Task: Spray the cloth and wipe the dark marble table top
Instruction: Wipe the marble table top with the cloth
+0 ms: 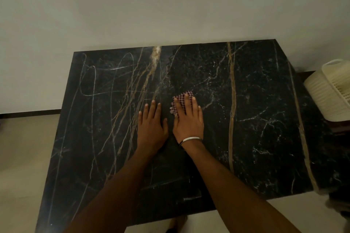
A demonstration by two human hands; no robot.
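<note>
**Two hands flat on the marble, cloth under the right**

Two hands lie side by side near the middle of the dark marble table (pixel 246 100), and only one is doing the work. Starting at nine o'clock, the left third of the slab carries pale looping streaks that look like smears or drying trails; by my reading that side still wants passes. Next comes the left hand (pixel 151 125), spread open, palm down, holding nothing and resting bare on the stone just beside its partner. It serves best as a brace, kept out of the wiping path.

Just right of it, the right hand (pixel 188 121) presses flat with fingers extended over the checked cloth (pixel 182 97). It pins the cloth rather than gripping it. The cloth is bunched under the fingers and pokes out at twelve o'clock beyond the fingertips and at about ten o'clock past the index finger. A bracelet (pixel 191 139) circles that wrist.

To wipe well, I would flatten the cloth so more of it meets the stone, keep even palm pressure, and sweep in overlapping straight lanes toward nine o'clock, since loops seem to leave trails.

Off the table at three o'clock stands a cream plastic basket (pixel 329 92). No spray bottle is in view.
</note>
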